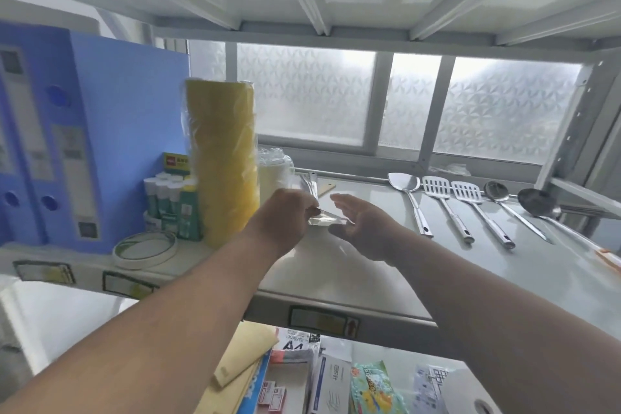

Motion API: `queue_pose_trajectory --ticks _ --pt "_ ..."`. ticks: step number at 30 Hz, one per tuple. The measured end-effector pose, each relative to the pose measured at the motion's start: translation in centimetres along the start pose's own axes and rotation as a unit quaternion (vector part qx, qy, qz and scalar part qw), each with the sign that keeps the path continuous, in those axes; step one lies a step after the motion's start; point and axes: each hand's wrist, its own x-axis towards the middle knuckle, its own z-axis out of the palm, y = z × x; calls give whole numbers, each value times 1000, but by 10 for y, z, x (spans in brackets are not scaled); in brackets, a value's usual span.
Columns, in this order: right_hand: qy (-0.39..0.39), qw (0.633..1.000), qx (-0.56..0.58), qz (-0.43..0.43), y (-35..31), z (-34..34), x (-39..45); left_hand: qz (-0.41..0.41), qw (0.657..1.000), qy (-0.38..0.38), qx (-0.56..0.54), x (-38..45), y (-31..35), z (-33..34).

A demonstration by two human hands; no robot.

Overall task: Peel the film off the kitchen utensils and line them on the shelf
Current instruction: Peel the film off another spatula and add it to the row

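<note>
The shelf [353,265] fills the middle of the frame, pale and glossy, with frosted window panes behind it. Along its right side five metal utensils [467,208] already lie in a row, heads toward the window and handles toward the viewer: a solid turner, two slotted turners, then a spoon and a ladle at far right. At centre left, just behind the hands, more metal handles [311,183] stand or lean beside a tall yellow roll [223,165] wrapped in plastic; whether they are peeled I cannot tell

The step in hand looks like film handling between utensils: a strip of clear film [327,219] is stretched between both hands at the centre of the frame, above the shelf and free of any utensil. By my judgement, the next move calls for getting rid of that clingy strip, then reaching for one of the handles behind

The left hand [285,215] is curled, its thumb and fingertips pinching one end of the film. The right hand [361,225] is mostly spread, palm turned left, fingers loosely extended; the film's other end meets it near the palm, apparently stuck or lightly touched, not gripped
</note>
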Motion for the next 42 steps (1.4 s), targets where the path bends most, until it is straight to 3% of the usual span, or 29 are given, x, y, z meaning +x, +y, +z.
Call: queue_pose_trajectory --ticks 7,14,16,18,21,24,30,33,36,42 --pt "118 992 -43 -9 -14 -50 -35 140 972 178 -54 10 59 -31" --pt "258 954 -145 -46 -16 -112 -74 199 940 250 -118 14 122 -53" --pt "282 945 -163 -30 -11 -126 -85 154 946 234 -166 14 135 -54" --pt "303 935 -183 -6 -6 -139 -96 48 947 180 -263 16 140 -51" --pt "323 922 -213 -2 8 -152 -106 -90 865 128 -476 21 142 -48" --pt "342 910 -237 -3 17 -157 -118 -154 789 116 -583 21 143 -47" --pt "318 913 -255 22 35 -168 -127 -183 726 72 -659 21 134 -50" --pt "329 897 -295 22 38 -170 -125 -172 723 24 -669 19 130 -55" --pt "328 892 -310 31 32 -163 -128 -195 718 25 -668 20 127 -56" --pt "200 971 -123 36 25 -134 -133 -283 681 38 -675 27 123 -52"
